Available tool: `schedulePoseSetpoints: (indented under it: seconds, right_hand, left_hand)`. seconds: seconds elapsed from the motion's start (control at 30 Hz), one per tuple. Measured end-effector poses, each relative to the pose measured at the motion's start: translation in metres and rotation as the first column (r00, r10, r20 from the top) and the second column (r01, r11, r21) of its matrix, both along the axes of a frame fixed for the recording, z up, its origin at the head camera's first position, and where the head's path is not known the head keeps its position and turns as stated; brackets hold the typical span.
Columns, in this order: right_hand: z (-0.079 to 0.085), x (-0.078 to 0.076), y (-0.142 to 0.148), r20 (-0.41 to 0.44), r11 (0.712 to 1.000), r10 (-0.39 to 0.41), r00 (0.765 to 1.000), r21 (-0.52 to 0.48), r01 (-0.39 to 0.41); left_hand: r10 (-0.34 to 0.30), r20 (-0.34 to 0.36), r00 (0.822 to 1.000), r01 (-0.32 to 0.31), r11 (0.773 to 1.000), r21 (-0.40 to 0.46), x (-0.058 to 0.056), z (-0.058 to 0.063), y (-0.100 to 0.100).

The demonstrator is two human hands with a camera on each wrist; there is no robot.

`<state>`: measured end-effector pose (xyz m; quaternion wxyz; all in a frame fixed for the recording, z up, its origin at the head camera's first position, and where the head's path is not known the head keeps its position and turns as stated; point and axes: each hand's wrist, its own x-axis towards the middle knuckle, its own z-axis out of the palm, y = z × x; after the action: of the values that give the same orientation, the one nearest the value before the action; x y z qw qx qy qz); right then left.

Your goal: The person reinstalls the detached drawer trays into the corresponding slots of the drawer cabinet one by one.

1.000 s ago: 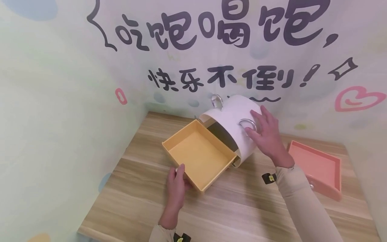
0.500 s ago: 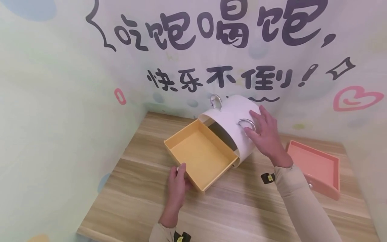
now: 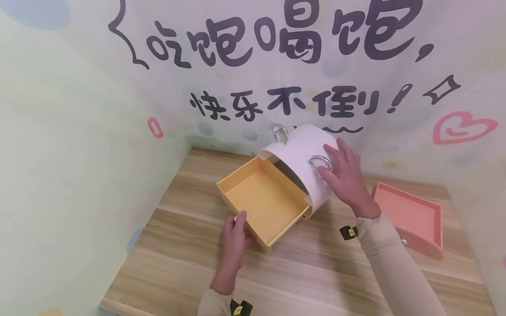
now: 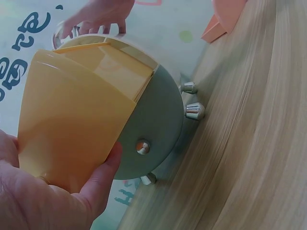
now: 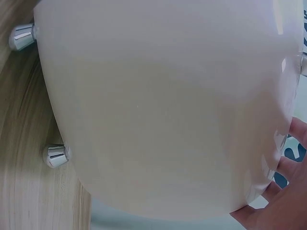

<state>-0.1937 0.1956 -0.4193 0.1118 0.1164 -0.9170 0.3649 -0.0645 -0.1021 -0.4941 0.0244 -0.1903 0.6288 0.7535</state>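
Yellow drawer held at the mouth of the white case

A pink drawer (image 3: 411, 210) is set on the wood-grain table (image 3: 166, 263), well apart from the yellow one, and is slightly overlapped by the right sleeve (image 3: 395, 259); the wall (image 3: 118, 101) behind is marked with black lettering (image 3: 229, 41); below the opening of the white case (image 3: 300, 147), a grey-green panel (image 4: 163, 115) with a silver knob (image 4: 142, 146) is seen; the case's top is touched by the spread fingers of the right hand (image 3: 348, 177), beside a chrome handle (image 3: 325, 159); the front end of the yellow drawer (image 3: 261, 197) is pinched between the digits of the left hand (image 3: 233, 243), while its rear end is lodged at the case's upper opening; the drawer is shallow, open-topped and straight-rimmed, and its front is smooth and slightly glossy.
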Motion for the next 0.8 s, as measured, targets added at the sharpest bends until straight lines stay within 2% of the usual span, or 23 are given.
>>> schedulePoseSetpoints:
  seconds: [0.17, 0.27, 0.4, 0.5, 0.67, 0.8]
  right_hand:
    - [0.0, 0.0, -0.001, -0.005, 1.0, -0.003, 1.0, -0.002, 0.003]
    - [0.0, 0.0, -0.002, -0.012, 1.0, -0.002, 1.0, -0.009, 0.002]
    - [0.0, 0.0, -0.001, -0.03, 1.0, 0.002, 1.0, -0.012, -0.002]
    - [-0.001, 0.0, -0.001, -0.042, 1.0, 0.004, 0.999, -0.011, -0.004]
    - [-0.001, -0.001, -0.002, -0.031, 1.0, -0.004, 1.0, -0.008, 0.003]
    - [0.0, 0.001, -0.003, -0.017, 1.0, -0.006, 1.0, -0.001, 0.006]
  left_hand:
    - [-0.023, 0.008, 1.0, 0.023, 0.999, -0.025, -0.001, 0.0, 0.0]
    - [-0.078, 0.006, 0.997, 0.078, 0.995, -0.064, -0.001, -0.002, -0.003]
    - [-0.186, -0.021, 0.982, 0.181, 0.971, -0.156, -0.001, -0.006, -0.01]
    - [-0.238, -0.048, 0.97, 0.223, 0.95, -0.217, 0.001, -0.008, -0.014]
    - [-0.225, -0.028, 0.974, 0.207, 0.93, -0.304, 0.0, -0.011, -0.016]
    - [-0.218, -0.027, 0.976, 0.19, 0.899, -0.394, -0.001, -0.012, -0.017]
